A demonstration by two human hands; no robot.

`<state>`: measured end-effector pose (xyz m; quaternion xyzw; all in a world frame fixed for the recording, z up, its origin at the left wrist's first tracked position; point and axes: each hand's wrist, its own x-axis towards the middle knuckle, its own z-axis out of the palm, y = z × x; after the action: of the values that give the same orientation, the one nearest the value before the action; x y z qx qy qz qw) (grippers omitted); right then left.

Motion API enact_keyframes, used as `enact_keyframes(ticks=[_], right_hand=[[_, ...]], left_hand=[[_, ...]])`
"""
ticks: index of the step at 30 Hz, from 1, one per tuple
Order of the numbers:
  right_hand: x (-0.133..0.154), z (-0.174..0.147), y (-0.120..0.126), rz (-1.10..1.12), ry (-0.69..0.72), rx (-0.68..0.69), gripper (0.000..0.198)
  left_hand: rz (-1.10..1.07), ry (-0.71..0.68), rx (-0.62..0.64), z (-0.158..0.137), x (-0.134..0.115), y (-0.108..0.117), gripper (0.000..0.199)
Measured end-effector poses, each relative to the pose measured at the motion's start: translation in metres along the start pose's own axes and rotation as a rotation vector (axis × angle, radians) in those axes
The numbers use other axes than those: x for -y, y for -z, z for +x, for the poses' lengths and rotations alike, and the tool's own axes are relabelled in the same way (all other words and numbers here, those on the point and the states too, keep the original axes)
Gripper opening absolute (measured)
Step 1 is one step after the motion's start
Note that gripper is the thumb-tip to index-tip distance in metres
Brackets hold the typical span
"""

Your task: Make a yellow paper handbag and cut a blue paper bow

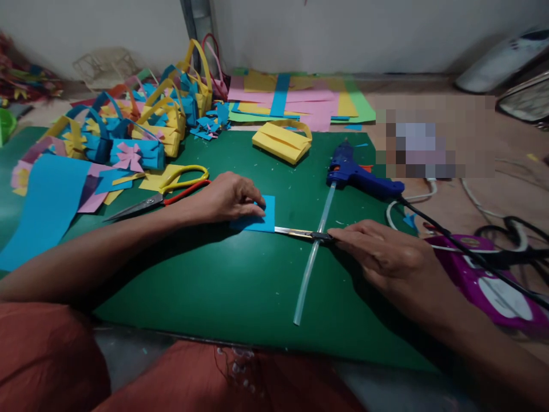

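Observation:
A small blue paper piece (pixel 268 214) lies on the green table, and my left hand (pixel 234 200) presses on it, fingers curled and thumb near the paper's middle. My right hand (pixel 381 257) is closed around the dark end of a craft knife (pixel 300 232). Its thin silver blade points left, with the tip at the paper's right edge. Under the knife runs a clear glue stick (pixel 305 283), which sticks out from the back of a blue glue gun (pixel 347 169) lying on its side.
Scissors (pixel 163 197) with yellow and red handles lie left of my left hand, near a large blue sheet (pixel 47 200). Several paper bags (pixel 137 154) crowd the back left. A yellow paper bag (pixel 281 142) sits behind. Cables and a purple power strip (pixel 493 274) are at right.

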<state>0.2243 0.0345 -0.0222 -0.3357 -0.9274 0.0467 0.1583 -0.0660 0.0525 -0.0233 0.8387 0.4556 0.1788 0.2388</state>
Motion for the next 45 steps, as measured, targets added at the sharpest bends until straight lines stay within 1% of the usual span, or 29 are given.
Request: enact_keyframes(ticks=[3,4,6,11,16,19,22,26,30,34,37,45], right_hand=[[0.000,0.002,0.001,-0.001,-0.010,0.022,0.030],[-0.001,0.003,0.000,0.004,-0.014,0.030,0.031],[-0.001,0.004,-0.002,0.018,-0.015,0.030,0.031],[-0.002,0.006,-0.003,0.034,-0.014,0.033,0.031],[-0.003,0.006,-0.002,0.014,0.002,0.023,0.031],[-0.003,0.006,-0.001,0.021,0.008,0.025,0.031],[-0.002,0.006,-0.001,0.027,-0.005,0.038,0.033],[-0.002,0.004,-0.002,0.042,0.001,0.052,0.034],[-0.002,0.003,-0.002,0.055,0.013,0.070,0.036],[0.002,0.003,-0.001,0.064,-0.001,0.096,0.036],[0.003,0.003,-0.001,0.031,-0.018,0.108,0.037],[0.000,0.003,-0.005,-0.035,0.057,0.062,0.038]], left_hand=[[0.083,0.025,0.009,-0.001,-0.004,0.001,0.041],[0.125,0.028,0.016,-0.001,-0.006,0.001,0.045],[0.177,0.039,0.034,-0.001,-0.009,0.001,0.047],[0.176,0.082,0.033,-0.002,-0.013,-0.001,0.037],[0.157,0.011,-0.007,-0.003,-0.008,-0.005,0.027],[0.162,-0.039,-0.038,-0.003,-0.006,-0.009,0.030],[0.200,-0.048,-0.082,-0.003,-0.004,-0.012,0.037],[0.157,-0.032,-0.069,0.000,-0.001,-0.012,0.024],[0.116,-0.025,-0.072,0.002,0.002,-0.011,0.018],[0.108,-0.038,-0.099,0.002,0.004,-0.014,0.016],[0.115,-0.042,-0.107,0.002,0.003,-0.015,0.017],[0.120,-0.029,-0.113,0.002,0.002,-0.016,0.016]])
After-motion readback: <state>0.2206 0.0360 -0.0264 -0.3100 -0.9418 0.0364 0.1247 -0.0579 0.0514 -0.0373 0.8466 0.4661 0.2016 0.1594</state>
